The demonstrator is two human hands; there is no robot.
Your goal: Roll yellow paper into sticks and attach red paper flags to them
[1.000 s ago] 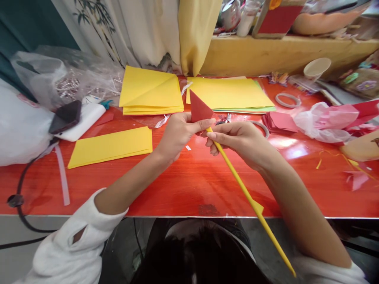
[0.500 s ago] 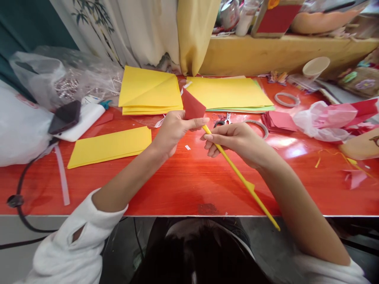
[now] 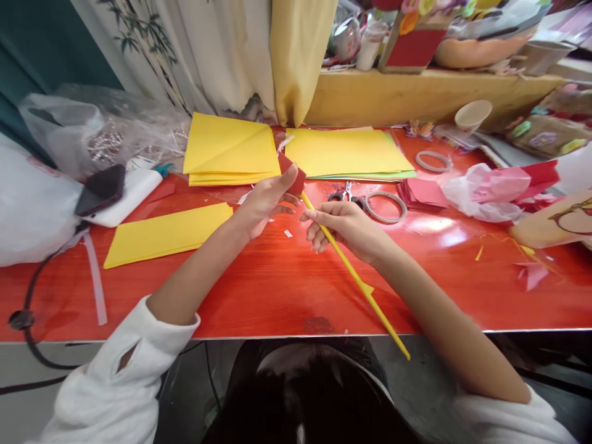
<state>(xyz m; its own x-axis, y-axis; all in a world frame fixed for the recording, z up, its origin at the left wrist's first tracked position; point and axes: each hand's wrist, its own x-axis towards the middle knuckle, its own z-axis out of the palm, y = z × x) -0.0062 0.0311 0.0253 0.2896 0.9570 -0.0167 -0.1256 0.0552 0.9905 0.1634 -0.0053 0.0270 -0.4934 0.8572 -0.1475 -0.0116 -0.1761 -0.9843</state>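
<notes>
**Two hands meet over a yellow stick at a red table**

A person's right hand (image 3: pixel 345 229) pinches a slim yellow stick (image 3: pixel 343 258) between thumb and fingers near its upper end; the stick slants down to the person's right, its lower tip past the front edge of the red table (image 3: pixel 272 293). The left hand (image 3: pixel 264 202) is open, thumb raised and fingers spread, at a folded red paper (image 3: pixel 298 180) at the stick's upper end; whether its palm touches the paper is hidden.

A small white scrap (image 3: pixel 288 234) lies below the hands; black-handled scissors (image 3: pixel 348 191) lie beyond the right hand, just beside a tape ring (image 3: pixel 386 219), with a red paper stack (image 3: pixel 423 193) to the right; two yellow paper piles (image 3: pixel 234 149) (image 3: pixel 346 151) sit at the back; narrower yellow sheets (image 3: pixel 169 234) lie to the left, near a dark phone (image 3: pixel 102 191) resting on a white object (image 3: pixel 123 200); a pale cup (image 3: pixel 472 116) stands tilted at the back right.
</notes>
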